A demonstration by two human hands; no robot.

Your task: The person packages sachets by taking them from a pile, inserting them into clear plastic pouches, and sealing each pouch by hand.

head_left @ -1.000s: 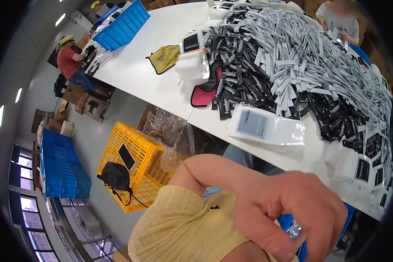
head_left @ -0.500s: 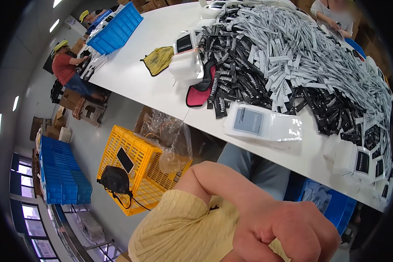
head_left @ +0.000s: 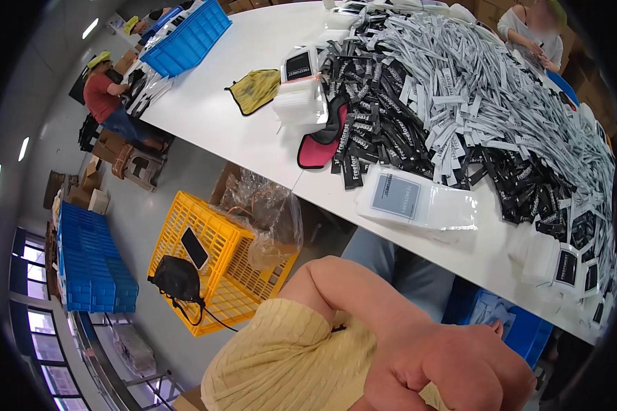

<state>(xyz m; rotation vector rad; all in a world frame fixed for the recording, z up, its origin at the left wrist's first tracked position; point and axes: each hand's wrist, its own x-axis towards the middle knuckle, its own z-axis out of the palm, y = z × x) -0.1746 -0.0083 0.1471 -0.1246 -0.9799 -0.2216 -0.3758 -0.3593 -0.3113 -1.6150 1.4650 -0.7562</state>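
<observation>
My left hand is large at the lower right, its back to the camera and its fingers curled down. Whatever it may hold is hidden beneath it. Just beyond it, a fingertip, apparently of my right hand, shows against a blue bin holding pale packets. The rest of that hand is hidden. On the white table, above my left hand, lies a stack of clear labelled pouches. Behind it spreads a big heap of black sachets and white sachets.
More pouches stand at the right and upper middle, near a yellow cloth and a pink-black item. A yellow crate with a phone and black bag is left. Co-workers are at the upper left and upper right.
My left hand has moved slightly down and left since a second ago. The fingertip beside the blue bin has come into sight. The co-worker at the upper right has moved their hands.
</observation>
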